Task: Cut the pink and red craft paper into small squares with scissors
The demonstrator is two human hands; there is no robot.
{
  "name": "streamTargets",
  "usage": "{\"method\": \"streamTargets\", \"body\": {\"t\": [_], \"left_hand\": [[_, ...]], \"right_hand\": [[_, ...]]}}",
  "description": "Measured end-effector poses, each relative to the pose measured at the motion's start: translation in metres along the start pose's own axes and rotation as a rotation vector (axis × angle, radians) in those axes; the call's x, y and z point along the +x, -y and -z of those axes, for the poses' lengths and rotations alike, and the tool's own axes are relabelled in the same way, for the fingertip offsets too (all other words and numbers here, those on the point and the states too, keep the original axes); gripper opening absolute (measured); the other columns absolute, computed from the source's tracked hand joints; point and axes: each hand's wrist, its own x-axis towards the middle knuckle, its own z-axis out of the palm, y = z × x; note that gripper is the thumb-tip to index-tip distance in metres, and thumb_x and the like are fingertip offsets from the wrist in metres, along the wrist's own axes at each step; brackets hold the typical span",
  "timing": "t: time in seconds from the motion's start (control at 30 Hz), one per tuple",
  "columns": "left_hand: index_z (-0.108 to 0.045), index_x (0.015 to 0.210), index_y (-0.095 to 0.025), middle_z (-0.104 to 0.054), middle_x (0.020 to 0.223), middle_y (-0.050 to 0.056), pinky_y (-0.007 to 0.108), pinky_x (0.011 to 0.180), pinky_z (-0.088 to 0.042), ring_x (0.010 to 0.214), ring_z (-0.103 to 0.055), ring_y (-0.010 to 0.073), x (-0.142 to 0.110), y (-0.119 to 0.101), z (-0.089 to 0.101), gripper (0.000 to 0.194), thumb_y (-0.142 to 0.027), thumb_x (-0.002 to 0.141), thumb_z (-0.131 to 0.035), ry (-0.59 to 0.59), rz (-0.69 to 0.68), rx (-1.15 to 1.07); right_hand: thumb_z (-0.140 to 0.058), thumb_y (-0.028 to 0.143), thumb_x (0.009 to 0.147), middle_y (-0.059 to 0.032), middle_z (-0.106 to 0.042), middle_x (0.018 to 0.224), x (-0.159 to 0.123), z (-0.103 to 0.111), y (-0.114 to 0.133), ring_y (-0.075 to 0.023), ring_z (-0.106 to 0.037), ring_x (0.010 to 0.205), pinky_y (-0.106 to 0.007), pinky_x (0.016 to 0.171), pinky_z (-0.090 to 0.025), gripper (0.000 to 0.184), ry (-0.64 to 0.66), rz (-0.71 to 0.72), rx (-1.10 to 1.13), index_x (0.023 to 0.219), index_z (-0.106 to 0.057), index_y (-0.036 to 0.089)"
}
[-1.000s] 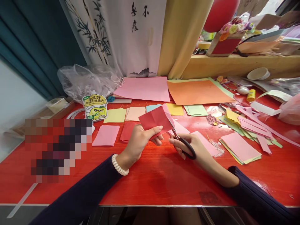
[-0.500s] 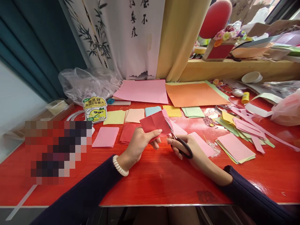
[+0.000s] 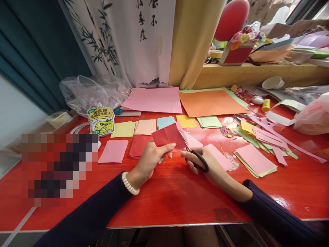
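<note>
Red paper [image 3: 166, 134] pinched in left hand [image 3: 149, 157]; right hand [image 3: 212, 162] grips scissors [image 3: 189, 149] slantwise, tips forward-left.

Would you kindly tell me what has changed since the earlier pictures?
The scissors seem to have edged slightly toward the far edge of the red paper; the view swung a little right. Nothing was taken up or released: the left hand still holds the paper, the right hand the scissors.
</note>
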Motion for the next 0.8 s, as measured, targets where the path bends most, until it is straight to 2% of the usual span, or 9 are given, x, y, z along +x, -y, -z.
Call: {"method": "streamTargets", "body": {"t": [0.33, 0.53, 0.8], "left_hand": [[-0.054, 0.049, -0.015, -0.042, 0.050, -0.002, 0.023, 0.045, -0.022, 0.048, -0.031, 0.0067, -0.0003, 0.0042, -0.0001, 0.041, -0.042, 0.078, -0.063, 0.016, -0.019, 0.013], [-0.055, 0.050, -0.014, -0.042, 0.049, -0.002, 0.023, 0.043, -0.020, 0.046, -0.031, 0.0062, -0.0005, 0.0038, -0.0030, 0.039, -0.040, 0.077, -0.064, 0.022, -0.021, -0.014], [-0.054, 0.049, -0.014, -0.041, 0.047, -0.003, 0.023, 0.043, -0.019, 0.044, -0.027, 0.0050, -0.0036, -0.0006, -0.0030, 0.039, -0.039, 0.078, -0.063, 0.022, -0.007, -0.005]], "right_hand": [[-0.052, 0.044, 0.087, 0.0040, -0.045, 0.042, 0.0025, 0.0007, -0.0012, -0.0075, -0.037, 0.041, -0.025, 0.048, -0.027, 0.044, 0.003, -0.013, 0.007, 0.052, -0.044, 0.018], [-0.055, 0.046, 0.085, 0.0043, -0.046, 0.041, 0.0028, -0.0001, 0.0019, -0.0072, -0.038, 0.040, -0.024, 0.046, -0.026, 0.040, -0.017, -0.051, 0.037, 0.057, -0.049, 0.017], [-0.059, 0.045, 0.082, 0.0048, -0.045, 0.040, 0.0035, 0.0002, -0.0010, -0.0068, -0.038, 0.038, -0.024, 0.043, -0.024, 0.041, -0.018, -0.046, 0.040, 0.054, -0.045, 0.018]]}}
